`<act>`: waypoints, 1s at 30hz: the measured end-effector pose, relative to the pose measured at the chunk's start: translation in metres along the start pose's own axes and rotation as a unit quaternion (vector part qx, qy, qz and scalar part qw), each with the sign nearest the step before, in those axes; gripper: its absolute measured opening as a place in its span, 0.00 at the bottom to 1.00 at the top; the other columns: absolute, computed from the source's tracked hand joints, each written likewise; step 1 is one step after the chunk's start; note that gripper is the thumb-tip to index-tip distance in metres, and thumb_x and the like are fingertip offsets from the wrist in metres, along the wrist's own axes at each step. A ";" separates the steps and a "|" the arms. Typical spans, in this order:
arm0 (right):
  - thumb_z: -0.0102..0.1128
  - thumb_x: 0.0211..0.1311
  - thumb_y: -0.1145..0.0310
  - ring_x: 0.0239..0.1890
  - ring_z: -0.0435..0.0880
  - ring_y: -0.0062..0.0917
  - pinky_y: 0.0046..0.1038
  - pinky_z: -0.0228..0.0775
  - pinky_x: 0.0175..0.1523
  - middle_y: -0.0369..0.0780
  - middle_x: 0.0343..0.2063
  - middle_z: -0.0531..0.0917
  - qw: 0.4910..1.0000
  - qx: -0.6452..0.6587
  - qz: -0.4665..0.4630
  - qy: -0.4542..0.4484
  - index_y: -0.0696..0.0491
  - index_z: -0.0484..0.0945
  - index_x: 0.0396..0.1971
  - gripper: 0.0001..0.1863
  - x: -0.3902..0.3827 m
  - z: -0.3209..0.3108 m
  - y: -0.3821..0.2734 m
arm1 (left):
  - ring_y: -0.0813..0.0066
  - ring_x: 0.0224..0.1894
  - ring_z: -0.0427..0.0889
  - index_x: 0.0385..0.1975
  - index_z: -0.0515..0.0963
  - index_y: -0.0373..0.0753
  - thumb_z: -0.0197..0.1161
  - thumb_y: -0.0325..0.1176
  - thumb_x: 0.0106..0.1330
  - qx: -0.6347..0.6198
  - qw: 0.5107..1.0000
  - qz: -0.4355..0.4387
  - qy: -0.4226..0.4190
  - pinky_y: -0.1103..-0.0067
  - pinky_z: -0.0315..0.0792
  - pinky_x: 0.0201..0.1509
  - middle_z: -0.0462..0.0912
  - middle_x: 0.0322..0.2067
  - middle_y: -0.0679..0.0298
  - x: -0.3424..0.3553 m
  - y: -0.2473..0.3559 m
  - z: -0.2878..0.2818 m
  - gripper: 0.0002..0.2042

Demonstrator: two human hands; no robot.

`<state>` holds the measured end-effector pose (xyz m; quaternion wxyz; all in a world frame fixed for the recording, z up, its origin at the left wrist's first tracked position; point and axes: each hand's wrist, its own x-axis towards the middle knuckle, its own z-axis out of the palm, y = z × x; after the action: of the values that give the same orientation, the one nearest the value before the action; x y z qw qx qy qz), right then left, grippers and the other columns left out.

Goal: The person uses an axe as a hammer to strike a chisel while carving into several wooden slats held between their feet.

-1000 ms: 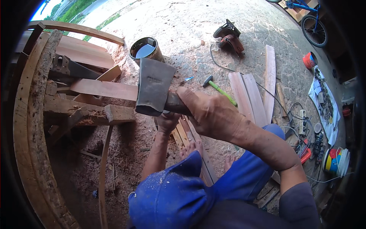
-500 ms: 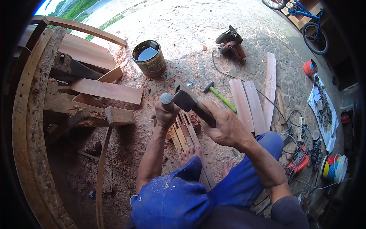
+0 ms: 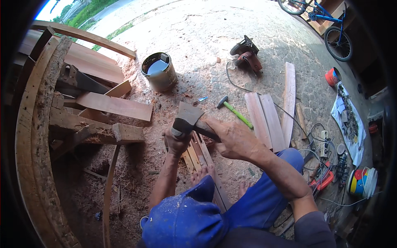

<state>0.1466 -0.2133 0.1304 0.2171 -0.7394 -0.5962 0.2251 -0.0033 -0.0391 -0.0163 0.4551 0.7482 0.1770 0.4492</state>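
Blunt end down, an axe [image 3: 187,115] meets or hangs just over the round metal top of a hand-held tool [image 3: 178,133] in a workshop strewn with shavings, though whether the two touch cannot be told. A second ago the axe was raised high toward the camera; half a second ago its head stood to the right of the tool's top, which it now partly covers. The right hand [image 3: 236,138] is wrapped around the axe handle, while the left hand [image 3: 177,144], curled around the tool, has kept nearly the same place above narrow wooden strips [image 3: 193,156] and a bare foot [image 3: 205,171]. A green-handled hammer [image 3: 235,113] lies untouched on the floor, beside pale planks [image 3: 258,122].
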 end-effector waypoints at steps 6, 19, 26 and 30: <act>0.65 0.60 0.72 0.41 0.87 0.36 0.36 0.77 0.47 0.48 0.37 0.85 0.955 0.239 0.094 0.149 0.56 0.71 0.60 0.27 -0.048 -0.007 0.018 | 0.80 0.25 0.81 0.30 0.74 0.39 0.69 0.27 0.61 -0.032 0.994 -0.101 -0.009 0.79 0.74 0.27 0.81 0.26 0.68 0.057 0.006 0.012 0.08; 0.63 0.62 0.73 0.14 0.71 0.15 0.21 0.65 0.20 0.33 0.20 0.75 0.823 0.391 0.281 0.301 0.62 0.68 0.59 0.26 -0.110 0.022 0.086 | 0.69 0.40 0.83 0.27 0.82 0.50 0.60 0.38 0.62 0.308 0.701 0.231 -0.601 0.67 0.67 0.51 0.83 0.31 0.67 -0.140 -0.062 0.177 0.06; 0.63 0.62 0.74 0.14 0.70 0.15 0.20 0.64 0.20 0.32 0.20 0.74 0.813 0.422 0.284 0.283 0.61 0.68 0.59 0.25 -0.119 0.024 0.079 | 0.59 0.40 0.80 0.38 0.80 0.39 0.68 0.32 0.61 0.196 0.946 0.039 -0.253 0.68 0.74 0.48 0.80 0.34 0.60 -0.070 -0.007 0.071 0.08; 0.63 0.63 0.74 0.14 0.70 0.15 0.20 0.64 0.20 0.32 0.19 0.73 0.802 0.467 0.264 0.263 0.61 0.68 0.58 0.25 -0.106 0.025 0.067 | 0.52 0.43 0.82 0.44 0.76 0.36 0.67 0.30 0.62 0.220 0.911 -0.333 0.105 0.63 0.76 0.49 0.82 0.36 0.52 -0.049 -0.054 -0.045 0.13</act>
<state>0.1645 -0.3289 0.0781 0.6163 -0.7084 -0.1209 0.3221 -0.0593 -0.0197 -0.0784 0.3814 0.6752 0.5570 0.2972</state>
